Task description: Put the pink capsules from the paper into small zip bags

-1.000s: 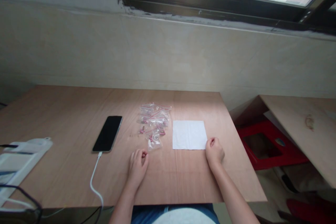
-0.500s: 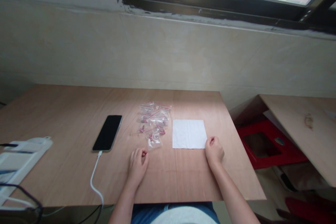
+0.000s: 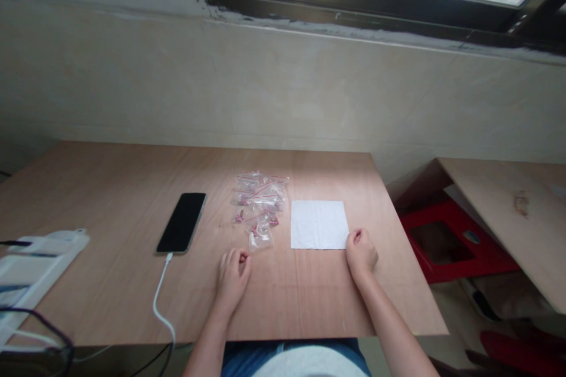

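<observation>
My left hand (image 3: 233, 271) rests on the wooden table, its fingers curled in and nothing showing in them. Just beyond it lies a cluster of clear zip bags (image 3: 265, 194) with red seal lines and small pinkish-red pieces inside. The nearest small bag (image 3: 260, 238) is close to my left fingertips, apart from them. My right hand (image 3: 361, 252) is closed in a loose fist with no object visible in it. It sits at the lower right corner of a flat white square sheet (image 3: 319, 225); whether it touches the edge, I cannot tell.
A black phone (image 3: 181, 222) on a white charging cable (image 3: 157, 300) lies left of the bags. At the far left is a white power strip (image 3: 66, 247) with cords. Beyond the table's right edge stand a second table (image 3: 499, 194) and a red item (image 3: 469, 268).
</observation>
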`<state>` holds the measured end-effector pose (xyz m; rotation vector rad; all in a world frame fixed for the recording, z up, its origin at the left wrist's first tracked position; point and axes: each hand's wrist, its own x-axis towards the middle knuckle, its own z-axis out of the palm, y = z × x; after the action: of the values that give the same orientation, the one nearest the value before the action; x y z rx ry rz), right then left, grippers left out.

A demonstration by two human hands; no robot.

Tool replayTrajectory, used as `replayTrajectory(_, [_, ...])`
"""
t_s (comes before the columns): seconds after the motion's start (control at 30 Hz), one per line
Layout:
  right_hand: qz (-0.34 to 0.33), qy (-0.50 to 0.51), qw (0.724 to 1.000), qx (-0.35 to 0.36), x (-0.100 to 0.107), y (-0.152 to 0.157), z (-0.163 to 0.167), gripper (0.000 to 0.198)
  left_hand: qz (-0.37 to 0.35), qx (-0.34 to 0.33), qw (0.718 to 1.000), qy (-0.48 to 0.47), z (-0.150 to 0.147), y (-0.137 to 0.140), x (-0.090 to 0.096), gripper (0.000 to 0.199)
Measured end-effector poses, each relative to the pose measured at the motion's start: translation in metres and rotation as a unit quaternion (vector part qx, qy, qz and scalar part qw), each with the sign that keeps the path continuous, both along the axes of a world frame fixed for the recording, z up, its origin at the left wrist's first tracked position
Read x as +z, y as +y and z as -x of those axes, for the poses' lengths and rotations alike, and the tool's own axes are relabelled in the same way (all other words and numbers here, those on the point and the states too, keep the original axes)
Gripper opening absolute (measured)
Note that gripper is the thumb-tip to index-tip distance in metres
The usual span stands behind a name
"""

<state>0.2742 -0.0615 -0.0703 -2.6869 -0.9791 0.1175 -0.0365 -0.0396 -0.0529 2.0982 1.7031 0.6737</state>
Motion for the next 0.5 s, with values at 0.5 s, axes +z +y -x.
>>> replayTrajectory(0.5, [0.005,-0.016,1.000,0.004,-0.0001,-0.0010,0.0012,0.022,0.068,0.019,0.992,-0.105,0.0063,0.0043,0.0005,0.009])
